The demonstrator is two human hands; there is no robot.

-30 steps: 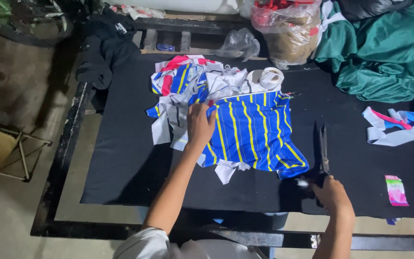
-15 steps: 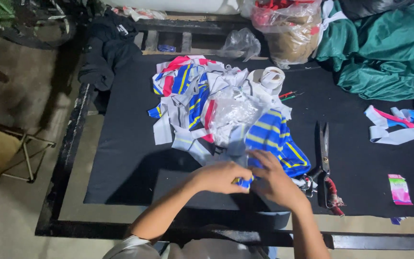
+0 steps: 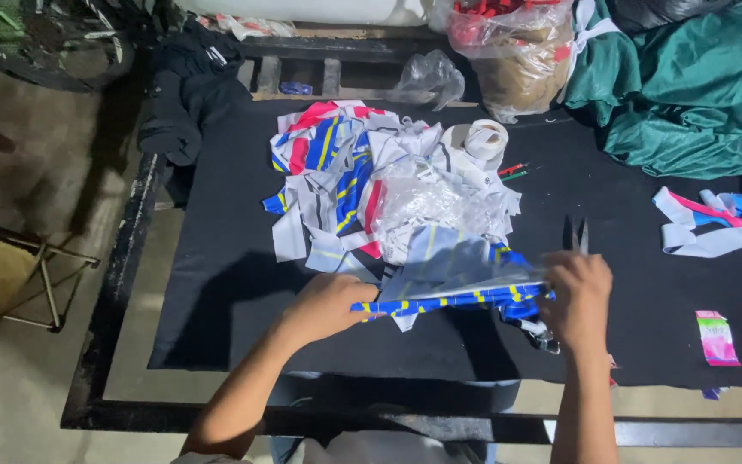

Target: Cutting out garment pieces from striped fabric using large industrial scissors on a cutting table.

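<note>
Both my hands hold a blue fabric piece with yellow and white stripes (image 3: 453,296), folded over and stretched flat between them near the front of the black table (image 3: 216,318). My left hand (image 3: 328,305) grips its left end. My right hand (image 3: 579,296) grips its right end. Just behind lies a heap of white, blue, red and yellow fabric scraps (image 3: 362,185) with clear plastic on top. Black scissors (image 3: 575,234) lie on the table beside my right hand, partly hidden by it.
A white tape roll (image 3: 484,139) and thin markers (image 3: 513,170) lie behind the heap. Green cloth (image 3: 689,94) is bundled at the back right, a plastic bag (image 3: 521,51) at the back, dark clothing (image 3: 186,94) at the back left. Striped scraps (image 3: 710,223) and a pink label (image 3: 714,337) sit right.
My right hand left the scissors on the table and joined my left at the striped fabric. The flat piece was lifted off the heap, folded over and pulled out wide between both hands.
</note>
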